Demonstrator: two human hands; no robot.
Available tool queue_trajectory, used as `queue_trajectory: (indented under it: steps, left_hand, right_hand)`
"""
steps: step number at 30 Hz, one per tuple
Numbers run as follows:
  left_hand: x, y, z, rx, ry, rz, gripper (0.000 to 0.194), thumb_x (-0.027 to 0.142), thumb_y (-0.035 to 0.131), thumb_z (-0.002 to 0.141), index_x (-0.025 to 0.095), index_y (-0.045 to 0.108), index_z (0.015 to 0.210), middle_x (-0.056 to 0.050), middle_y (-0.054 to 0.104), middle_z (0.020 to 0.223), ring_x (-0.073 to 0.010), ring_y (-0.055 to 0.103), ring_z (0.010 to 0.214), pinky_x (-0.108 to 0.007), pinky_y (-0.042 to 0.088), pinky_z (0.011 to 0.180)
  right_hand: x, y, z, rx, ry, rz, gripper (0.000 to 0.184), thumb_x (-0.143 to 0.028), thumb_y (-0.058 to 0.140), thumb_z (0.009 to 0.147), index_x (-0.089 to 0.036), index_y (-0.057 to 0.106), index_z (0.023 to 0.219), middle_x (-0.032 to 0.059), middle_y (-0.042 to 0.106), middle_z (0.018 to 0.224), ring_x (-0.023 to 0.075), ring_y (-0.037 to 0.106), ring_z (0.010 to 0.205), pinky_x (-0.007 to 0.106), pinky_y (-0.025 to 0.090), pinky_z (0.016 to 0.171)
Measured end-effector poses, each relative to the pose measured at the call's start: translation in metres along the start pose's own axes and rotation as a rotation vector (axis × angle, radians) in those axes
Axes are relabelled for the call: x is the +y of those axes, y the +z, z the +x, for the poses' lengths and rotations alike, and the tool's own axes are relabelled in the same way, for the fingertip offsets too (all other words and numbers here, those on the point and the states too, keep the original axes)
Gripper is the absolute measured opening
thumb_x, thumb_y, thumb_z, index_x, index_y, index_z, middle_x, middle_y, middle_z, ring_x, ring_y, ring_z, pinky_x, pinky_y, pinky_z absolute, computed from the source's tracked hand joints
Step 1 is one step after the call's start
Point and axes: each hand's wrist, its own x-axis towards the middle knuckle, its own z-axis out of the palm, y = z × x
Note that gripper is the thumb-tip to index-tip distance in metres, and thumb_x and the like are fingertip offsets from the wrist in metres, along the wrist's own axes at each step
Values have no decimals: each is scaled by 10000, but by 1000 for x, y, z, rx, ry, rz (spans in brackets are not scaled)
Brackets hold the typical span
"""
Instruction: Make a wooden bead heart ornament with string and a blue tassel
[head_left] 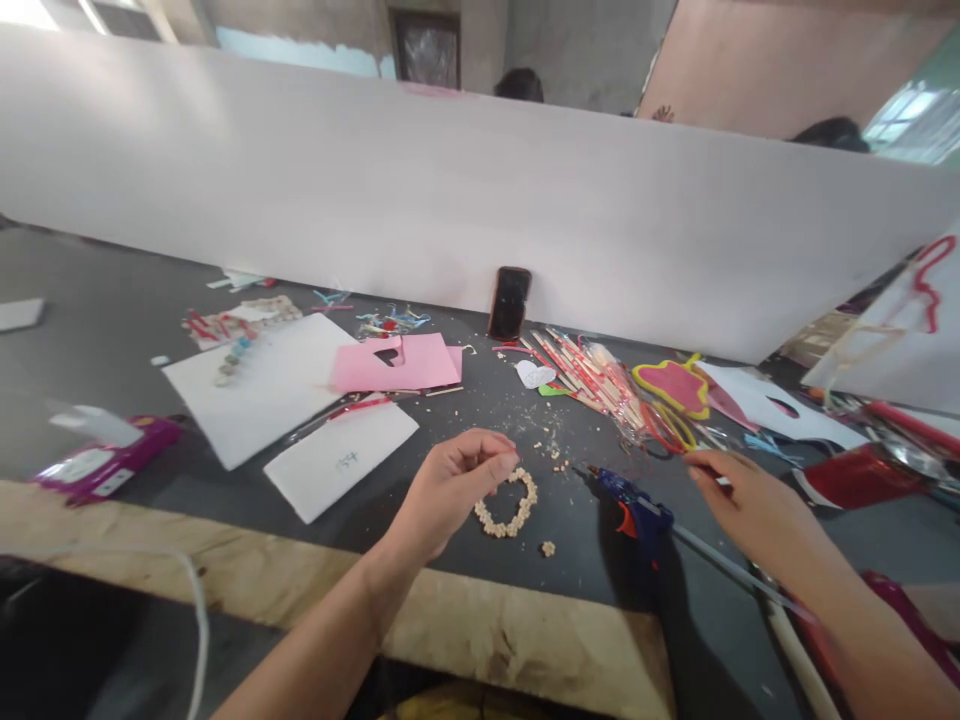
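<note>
My left hand (457, 485) is pinched, thumb against fingertips, over the upper left of a small ring of pale beads or flower-like pieces (506, 530). Whatever sits in that pinch is too small or hidden to make out. One loose cream flower-shaped piece (547, 549) lies just below the ring. Off to the right, my right hand (739, 490) has its thumb and fingers closed near some yellow and red loops (675, 425); I cannot make out anything in them. Between the hands rests a blue glue gun (634, 510) with an orange trigger, its nozzle toward the ring.
A phone (511, 303) leans against the white partition (420, 200). Red-and-white sticks (581, 370), pink card (397, 362) and white sheets (341, 458) cover the dark table. A purple device (109, 460) stands left, a red can (862, 475) right. Crumbs lie around the ring.
</note>
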Motion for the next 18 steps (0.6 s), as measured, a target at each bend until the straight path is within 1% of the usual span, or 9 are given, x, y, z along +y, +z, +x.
queue_trajectory:
  steps: [3, 6, 8, 10, 12, 14, 16, 17, 18]
  left_hand:
    - [0, -2, 3, 62, 35, -20, 263, 265, 622, 779, 169, 547, 545, -46, 627, 962, -170, 558, 890, -256, 414, 719]
    - [2, -1, 6, 93, 71, -98, 296, 216, 615, 763, 172, 482, 503, -42, 654, 1024, -201, 541, 1004, -292, 394, 846]
    - [5, 2, 6, 89, 66, -186, 293, 186, 606, 753, 173, 463, 497, -37, 682, 975, -203, 547, 1004, -313, 376, 901]
    - [9, 8, 6, 59, 43, -293, 284, 170, 603, 742, 171, 464, 494, -30, 689, 848, -192, 572, 935, -328, 384, 912]
    - [14, 16, 6, 3, 6, -404, 262, 171, 614, 731, 165, 483, 504, -15, 662, 746, -176, 592, 824, -335, 426, 861]
    - [18, 27, 8, -48, -37, -491, 238, 186, 629, 727, 160, 503, 527, -2, 624, 691, -157, 587, 716, -311, 467, 731]
    - [21, 40, 13, -81, -74, -531, 234, 207, 641, 738, 155, 513, 549, 7, 582, 638, -129, 556, 628, -252, 440, 585]
    - [22, 46, 17, -103, -86, -530, 248, 223, 647, 746, 150, 513, 550, 10, 559, 606, -114, 533, 594, -223, 404, 534]
    - [23, 52, 21, -125, -96, -523, 269, 251, 650, 759, 145, 515, 552, 11, 540, 585, -100, 511, 567, -205, 368, 501]
  right_hand:
    - [21, -4, 8, 21, 134, -41, 316, -380, 417, 805, -211, 639, 953, 110, 700, 948, 254, 647, 763, 343, 465, 612]
    - [44, -17, 11, 33, 261, -86, 313, -338, 430, 792, -189, 649, 958, 118, 701, 922, 255, 643, 747, 345, 466, 621]
    - [54, -27, 13, 36, 322, -110, 320, -310, 432, 790, -173, 651, 979, 114, 699, 899, 250, 641, 726, 345, 467, 617]
    - [59, -33, 18, 21, 362, -122, 319, -283, 439, 800, -169, 648, 1012, 105, 699, 876, 244, 640, 716, 336, 466, 608]
    - [58, -32, 25, -15, 362, -119, 300, -256, 450, 820, -171, 642, 1034, 94, 701, 888, 241, 643, 759, 328, 471, 634]
    - [52, -22, 36, -73, 327, -105, 258, -249, 463, 853, -182, 642, 1027, 79, 694, 948, 231, 640, 843, 322, 480, 705]
    - [44, -5, 51, -157, 269, -79, 212, -279, 489, 887, -198, 638, 1014, 55, 670, 1017, 204, 624, 906, 321, 486, 776]
    - [40, 4, 59, -200, 247, -68, 215, -307, 505, 899, -193, 621, 1040, 54, 645, 1058, 187, 615, 915, 342, 493, 798]
    - [37, 13, 66, -234, 236, -61, 266, -335, 527, 900, -172, 581, 1104, 68, 605, 1116, 180, 602, 935, 384, 502, 807]
